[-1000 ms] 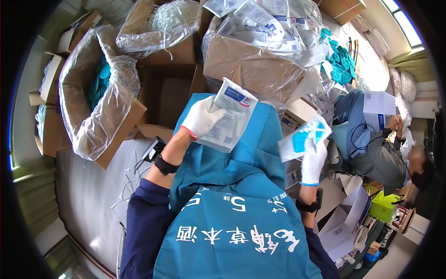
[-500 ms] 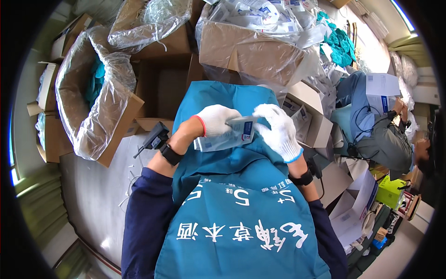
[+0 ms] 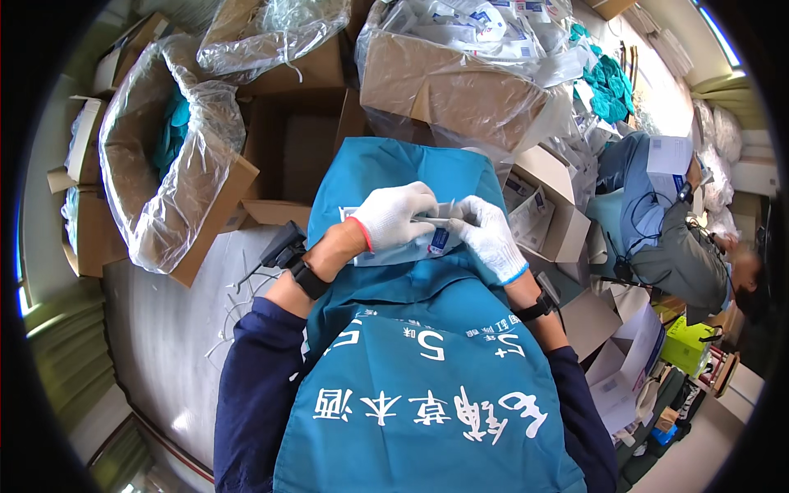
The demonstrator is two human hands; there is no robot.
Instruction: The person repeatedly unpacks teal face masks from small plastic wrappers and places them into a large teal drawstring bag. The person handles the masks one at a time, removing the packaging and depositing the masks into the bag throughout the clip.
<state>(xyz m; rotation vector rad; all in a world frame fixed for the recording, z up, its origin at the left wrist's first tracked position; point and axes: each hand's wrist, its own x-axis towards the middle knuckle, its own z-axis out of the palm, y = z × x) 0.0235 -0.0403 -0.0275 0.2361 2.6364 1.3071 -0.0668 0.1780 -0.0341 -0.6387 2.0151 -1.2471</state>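
A clear-and-white plastic pouch [image 3: 411,251] with a blue printed patch lies above my lap, over the teal apron [image 3: 386,168]. My left hand [image 3: 393,217], in a white knit glove with a red cuff, grips its upper edge, fingers curled. From the other side my right hand [image 3: 489,237], gloved in white with a blue cuff, pinches the same edge near the blue patch. The fingertips of both hands almost meet there. My left hand covers part of the pouch, and its contents cannot be made out.
Ahead stands a large carton [image 3: 448,90] heaped with similar pouches. A plastic-lined carton [image 3: 209,197] holding teal items is at left, beside an open brown box [image 3: 296,156]. At right are an open white box [image 3: 559,209] with pouches and a seated person [image 3: 682,238] holding a white box.
My hands have come closer together at the pouch's upper edge. The right fingers, loosely spread before, now pinch it. The person at right has shifted their white box slightly.
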